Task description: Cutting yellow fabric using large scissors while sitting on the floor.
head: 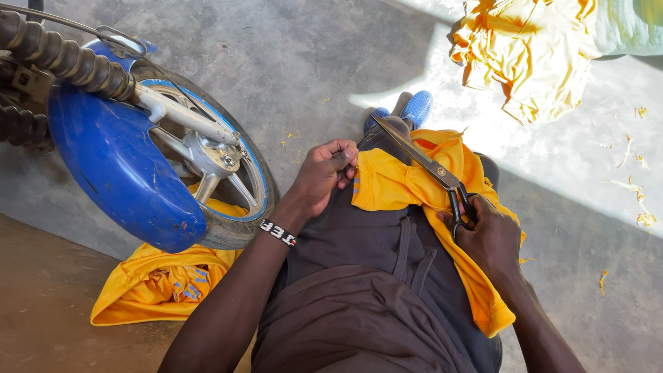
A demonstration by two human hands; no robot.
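Note:
A yellow garment [400,183] lies draped over my lap, across my dark trousers. My left hand [324,174] pinches its left edge near a small blue-striped trim. My right hand [489,235] grips the black handles of large metal scissors [423,159]. The blades are together and point up-left over the cloth toward my blue shoes [414,107].
A motorcycle front wheel with a blue fender [114,162] stands close on my left. Another yellow garment [155,283] lies on the floor beneath it. A heap of yellow cloth [528,52] sits at the top right. Yellow scraps [632,186] litter the concrete floor.

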